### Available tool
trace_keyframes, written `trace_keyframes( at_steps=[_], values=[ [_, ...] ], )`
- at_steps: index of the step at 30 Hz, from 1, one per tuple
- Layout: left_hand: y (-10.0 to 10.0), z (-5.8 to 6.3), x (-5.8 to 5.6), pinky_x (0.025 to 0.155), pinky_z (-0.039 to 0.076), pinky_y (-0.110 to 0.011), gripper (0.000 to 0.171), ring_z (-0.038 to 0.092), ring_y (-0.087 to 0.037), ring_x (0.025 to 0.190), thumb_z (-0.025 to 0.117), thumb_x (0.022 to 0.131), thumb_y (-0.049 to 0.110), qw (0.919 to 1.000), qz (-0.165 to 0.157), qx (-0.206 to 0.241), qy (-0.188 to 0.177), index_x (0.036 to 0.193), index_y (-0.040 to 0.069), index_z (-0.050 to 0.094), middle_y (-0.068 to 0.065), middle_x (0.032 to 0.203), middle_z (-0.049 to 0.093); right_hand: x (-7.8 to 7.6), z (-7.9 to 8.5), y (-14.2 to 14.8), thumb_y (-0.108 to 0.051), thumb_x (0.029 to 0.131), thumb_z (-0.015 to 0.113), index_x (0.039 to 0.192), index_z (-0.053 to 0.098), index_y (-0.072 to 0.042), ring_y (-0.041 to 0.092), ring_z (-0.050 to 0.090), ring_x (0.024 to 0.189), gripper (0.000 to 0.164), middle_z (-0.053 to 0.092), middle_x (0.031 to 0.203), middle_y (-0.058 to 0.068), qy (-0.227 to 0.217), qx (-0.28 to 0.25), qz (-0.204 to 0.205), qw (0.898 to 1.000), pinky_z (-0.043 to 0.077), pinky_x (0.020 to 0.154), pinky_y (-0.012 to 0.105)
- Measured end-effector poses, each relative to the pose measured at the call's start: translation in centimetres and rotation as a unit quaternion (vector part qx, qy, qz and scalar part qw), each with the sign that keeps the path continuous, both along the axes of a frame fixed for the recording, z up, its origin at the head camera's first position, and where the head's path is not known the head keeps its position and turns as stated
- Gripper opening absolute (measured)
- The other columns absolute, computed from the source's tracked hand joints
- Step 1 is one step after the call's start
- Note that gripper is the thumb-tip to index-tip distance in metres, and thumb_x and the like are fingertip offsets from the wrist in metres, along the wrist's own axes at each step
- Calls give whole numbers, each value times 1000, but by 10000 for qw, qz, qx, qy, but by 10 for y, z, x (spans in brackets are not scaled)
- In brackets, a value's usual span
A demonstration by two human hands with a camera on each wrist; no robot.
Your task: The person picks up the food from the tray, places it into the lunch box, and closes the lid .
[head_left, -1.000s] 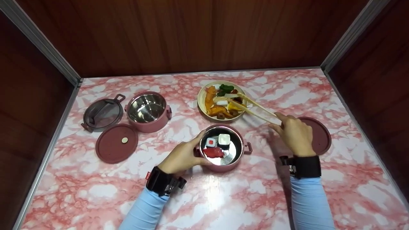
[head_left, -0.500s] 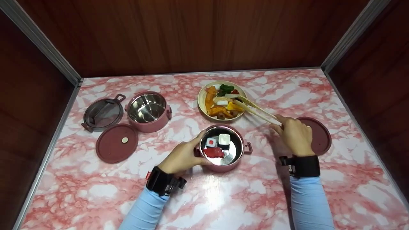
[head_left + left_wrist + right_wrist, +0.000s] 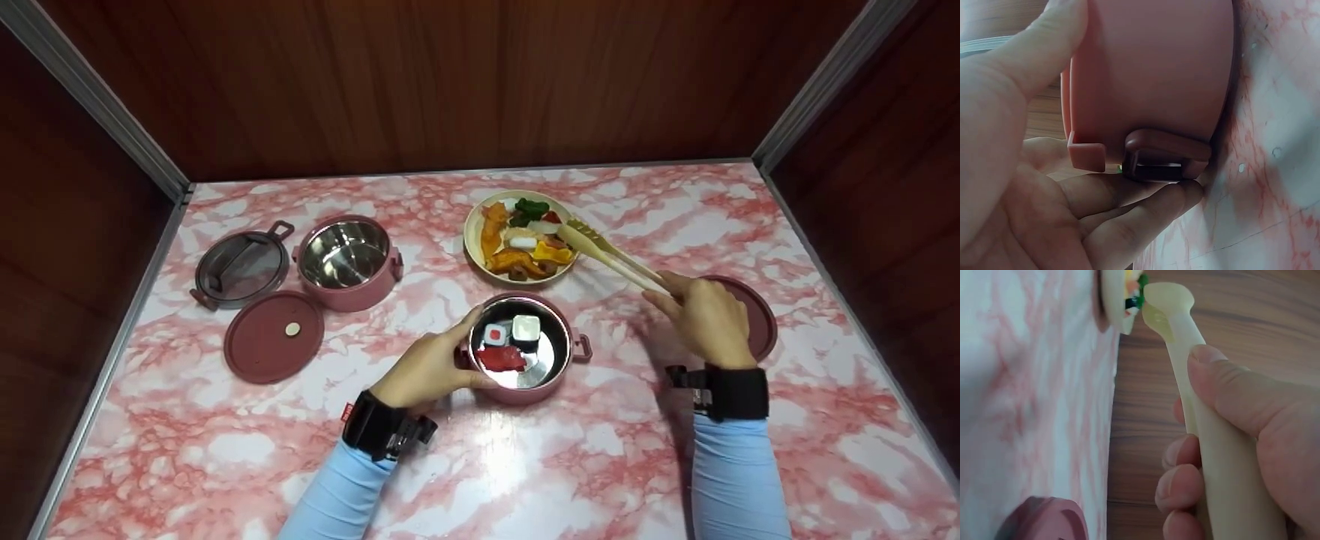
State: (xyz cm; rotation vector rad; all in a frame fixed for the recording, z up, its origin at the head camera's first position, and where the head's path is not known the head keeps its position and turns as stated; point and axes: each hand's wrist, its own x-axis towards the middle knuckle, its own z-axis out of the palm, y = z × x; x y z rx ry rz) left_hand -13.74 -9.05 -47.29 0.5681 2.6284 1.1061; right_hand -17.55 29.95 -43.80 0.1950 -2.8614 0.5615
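My left hand (image 3: pixel 431 369) grips a pink pot (image 3: pixel 519 395) with a steel lining, thumb at the rim and fingers beside its dark side handle (image 3: pixel 1168 145). Inside the pot lie a small roll with a red centre (image 3: pixel 495 334), a whitish block (image 3: pixel 526 328) and a red piece (image 3: pixel 501 358). My right hand (image 3: pixel 707 319) squeezes cream-coloured tongs (image 3: pixel 616 260). Their tips lie close together over the right rim of a plate (image 3: pixel 474 259) of mixed food. In the right wrist view, no food shows between the tips.
A second steel-lined pink pot (image 3: pixel 352 298) stands at the left. Beside it lie a see-through lid with a handle (image 3: pixel 251 274) and a dark red round lid (image 3: pixel 274 349). Another dark red lid (image 3: pixel 757 319) is partly behind my right hand. Wooden panels (image 3: pixel 480 90) border the marbled table.
The tongs have drawn back rightward from over the food to the plate's right rim, and their spread tips have come together. My right hand shifted slightly right; my left hand stayed on the pot.
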Motion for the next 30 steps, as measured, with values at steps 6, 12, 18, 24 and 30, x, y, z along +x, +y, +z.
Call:
trace_keyframes(
  at_steps=[6,12,18,24,30],
  values=[
    [-1,-2,1,99,44,-41,111,58,-27,116,83,71,58,10000,8,11,-61,159,30,20,-18,134,59,2,3,2,-52,94,61,134,65,-17,38,64,73,54,71,96,21,-265,55,-32,9996,43,52,51],
    [-1,-3,1,99,45,-40,110,59,-27,116,82,72,58,10000,-26,18,-17,159,29,21,-18,132,61,-1,-2,0,-47,94,65,130,68,-18,29,54,56,47,65,72,16,-155,286,15,9995,36,45,42],
    [-1,-2,1,97,46,-39,111,61,-25,111,82,72,58,10000,-35,63,17,159,25,22,-18,126,64,1,-2,5,-46,94,65,128,70,-16,32,60,65,45,69,82,17,17,113,21,9999,38,48,45],
    [0,1,1,99,45,-39,112,60,-27,114,81,72,60,10000,-41,18,-56,159,25,20,-19,131,61,4,7,9,-39,93,69,125,71,-13,31,57,61,41,69,80,16,481,-67,299,9984,39,48,46],
    [1,1,1,100,44,-40,113,59,-28,116,82,71,59,10000,-48,56,-45,160,25,20,-19,132,60,21,25,7,-37,93,70,123,72,-14,38,64,73,38,73,94,15,673,-67,437,9968,45,57,56]
  ],
)
